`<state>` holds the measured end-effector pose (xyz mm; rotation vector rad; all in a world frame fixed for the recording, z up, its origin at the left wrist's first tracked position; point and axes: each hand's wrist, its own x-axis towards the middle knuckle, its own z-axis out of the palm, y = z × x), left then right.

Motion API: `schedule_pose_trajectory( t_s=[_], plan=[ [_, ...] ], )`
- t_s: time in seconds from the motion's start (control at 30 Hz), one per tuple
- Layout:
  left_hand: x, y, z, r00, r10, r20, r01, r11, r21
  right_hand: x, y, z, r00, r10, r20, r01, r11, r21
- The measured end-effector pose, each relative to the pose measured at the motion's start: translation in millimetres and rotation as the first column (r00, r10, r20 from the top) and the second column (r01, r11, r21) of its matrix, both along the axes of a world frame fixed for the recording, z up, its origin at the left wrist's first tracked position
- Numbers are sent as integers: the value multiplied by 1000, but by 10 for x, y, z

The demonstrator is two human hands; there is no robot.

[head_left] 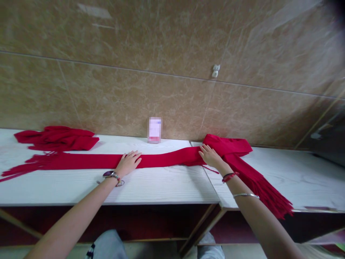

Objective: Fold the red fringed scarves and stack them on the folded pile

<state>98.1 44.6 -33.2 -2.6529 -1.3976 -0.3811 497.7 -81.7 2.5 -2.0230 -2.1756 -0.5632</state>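
Scarf (159, 160) flat on white top (167, 187); L hand (127, 164) on mid-strip, R hand (212, 157) nr bunched cloth (231, 144), both palm-down, fingers slightly spread. Long axis runs L–R, fringe (32, 163) pointing L.

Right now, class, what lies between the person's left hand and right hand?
The head view shows a stretch of red scarf running from the left hand to the right hand along the tabletop.

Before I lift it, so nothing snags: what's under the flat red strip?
Beneath the strip, everything is covered. White tabletop shows along its edges; a thin red strand pokes out near the right hand.
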Motion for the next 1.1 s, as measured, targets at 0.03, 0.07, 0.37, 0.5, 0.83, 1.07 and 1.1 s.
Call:
schedule_pose_trajectory(
  t_s=[0.03,0.07,0.37,0.5,0.83,1.07,1.1],
  plan=[
    [5,-18,12,1000,-14,22,13,1000,22,-143,36,50,999,-21,-34,22,999,37],
    [10,-34,23,999,-32,42,30,998,47,-316,77,97,997,-33,-69,37,997,66],
    [0,-92,23,991,-126,42,125,992,16,-1853,325,20,864,482,-144,-499,857,-126],
    [-16,-90,-18,994,-108,27,108,994,-4,-1979,417,-85,863,488,-129,-505,840,-201],
    [187,138,161,963,-270,-20,267,958,-107,-1924,496,-113,818,527,-233,-567,808,-163],
    [259,223,29,944,-330,-27,321,933,-160,-1887,485,-280,844,450,-290,-515,831,-211],
    [238,220,32,944,-328,-34,318,932,-171,-1884,480,-284,849,439,-294,-505,837,-210]
  ],
)
